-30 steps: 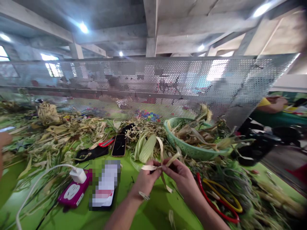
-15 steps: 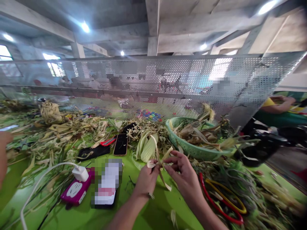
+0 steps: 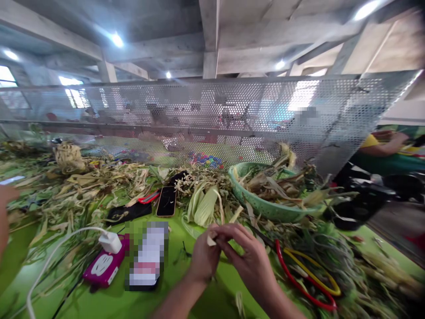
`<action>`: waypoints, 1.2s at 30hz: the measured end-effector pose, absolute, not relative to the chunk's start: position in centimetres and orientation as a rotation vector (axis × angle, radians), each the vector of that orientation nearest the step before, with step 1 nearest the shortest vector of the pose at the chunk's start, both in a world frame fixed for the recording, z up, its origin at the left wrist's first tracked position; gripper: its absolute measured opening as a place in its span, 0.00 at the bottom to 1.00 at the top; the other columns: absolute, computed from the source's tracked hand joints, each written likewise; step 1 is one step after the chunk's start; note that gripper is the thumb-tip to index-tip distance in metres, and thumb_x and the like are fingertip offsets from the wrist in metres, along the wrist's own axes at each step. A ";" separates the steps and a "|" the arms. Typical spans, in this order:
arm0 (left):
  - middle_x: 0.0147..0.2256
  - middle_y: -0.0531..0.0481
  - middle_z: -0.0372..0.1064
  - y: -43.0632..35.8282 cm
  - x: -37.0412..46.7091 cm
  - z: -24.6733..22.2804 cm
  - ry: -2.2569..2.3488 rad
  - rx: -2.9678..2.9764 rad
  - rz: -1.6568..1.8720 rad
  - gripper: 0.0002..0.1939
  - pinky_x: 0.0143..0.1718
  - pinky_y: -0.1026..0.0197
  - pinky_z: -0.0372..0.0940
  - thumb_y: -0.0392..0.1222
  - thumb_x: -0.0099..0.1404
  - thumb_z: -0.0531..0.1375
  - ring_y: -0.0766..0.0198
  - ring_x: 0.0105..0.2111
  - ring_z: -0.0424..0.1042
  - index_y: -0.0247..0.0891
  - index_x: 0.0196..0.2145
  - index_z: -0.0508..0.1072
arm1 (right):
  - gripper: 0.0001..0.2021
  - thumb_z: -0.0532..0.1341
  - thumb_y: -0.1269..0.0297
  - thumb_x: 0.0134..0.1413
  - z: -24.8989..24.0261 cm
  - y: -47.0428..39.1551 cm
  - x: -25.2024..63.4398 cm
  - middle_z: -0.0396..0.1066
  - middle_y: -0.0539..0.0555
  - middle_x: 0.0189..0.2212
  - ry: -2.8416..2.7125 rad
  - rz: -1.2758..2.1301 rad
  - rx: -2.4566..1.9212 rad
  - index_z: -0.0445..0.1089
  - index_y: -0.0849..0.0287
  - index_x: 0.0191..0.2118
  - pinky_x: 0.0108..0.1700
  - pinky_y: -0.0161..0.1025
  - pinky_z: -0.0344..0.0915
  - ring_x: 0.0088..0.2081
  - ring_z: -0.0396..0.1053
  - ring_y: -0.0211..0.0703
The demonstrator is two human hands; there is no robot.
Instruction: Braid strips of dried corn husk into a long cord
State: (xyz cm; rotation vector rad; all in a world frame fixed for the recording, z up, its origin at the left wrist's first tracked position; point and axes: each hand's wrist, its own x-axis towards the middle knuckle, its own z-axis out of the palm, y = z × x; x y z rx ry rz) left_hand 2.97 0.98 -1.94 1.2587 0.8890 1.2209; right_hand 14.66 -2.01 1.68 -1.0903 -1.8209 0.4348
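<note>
My left hand (image 3: 205,256) and my right hand (image 3: 244,250) meet above the green table (image 3: 181,290). Both are closed on strips of dry corn husk (image 3: 211,240); a pale end sticks out at the left fingers, and other strips rise behind the knuckles. Most of the husk is hidden by my fingers. Just beyond lies a bunch of broad pale green corn husks (image 3: 203,206). A small scrap of husk (image 3: 239,305) rests on the table below my right hand.
A green basket (image 3: 265,208) of dried husks stands back right. Red and yellow tubes (image 3: 308,277) lie right. On the left are a purple power strip (image 3: 104,266), a lit phone (image 3: 148,257) and a dark phone (image 3: 166,201). Another person's hand (image 3: 5,217) shows far left.
My right hand has moved left against my left hand, and its raised fingers have curled in. The husk strips that were spread between the hands are now mostly covered.
</note>
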 end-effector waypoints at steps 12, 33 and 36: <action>0.27 0.54 0.63 1.6 1.7 -1.4 0.793 0.974 1.182 0.16 0.25 0.66 0.55 0.53 0.54 0.62 0.70 0.24 0.61 0.37 0.33 0.69 | 0.10 0.58 0.58 0.54 0.6 -0.3 15.7 0.70 0.50 0.24 -1.673 0.702 -1.270 0.68 0.59 0.30 0.30 0.33 0.60 0.28 0.67 0.40; 0.22 0.56 0.63 1.7 0.5 0.5 0.916 1.253 1.112 0.09 0.25 0.68 0.56 0.44 0.54 0.62 0.71 0.22 0.59 0.34 0.27 0.70 | 0.09 0.56 0.58 0.57 0.2 -0.3 15.5 0.67 0.50 0.27 -1.600 0.802 -1.205 0.65 0.57 0.34 0.32 0.34 0.61 0.30 0.64 0.40; 0.23 0.53 0.67 1.7 0.8 0.2 0.951 1.278 1.100 0.09 0.26 0.66 0.60 0.44 0.53 0.62 0.68 0.23 0.65 0.34 0.27 0.70 | 0.09 0.58 0.57 0.55 -0.1 0.0 15.5 0.67 0.51 0.27 -1.531 0.827 -1.167 0.65 0.59 0.33 0.32 0.34 0.63 0.30 0.65 0.40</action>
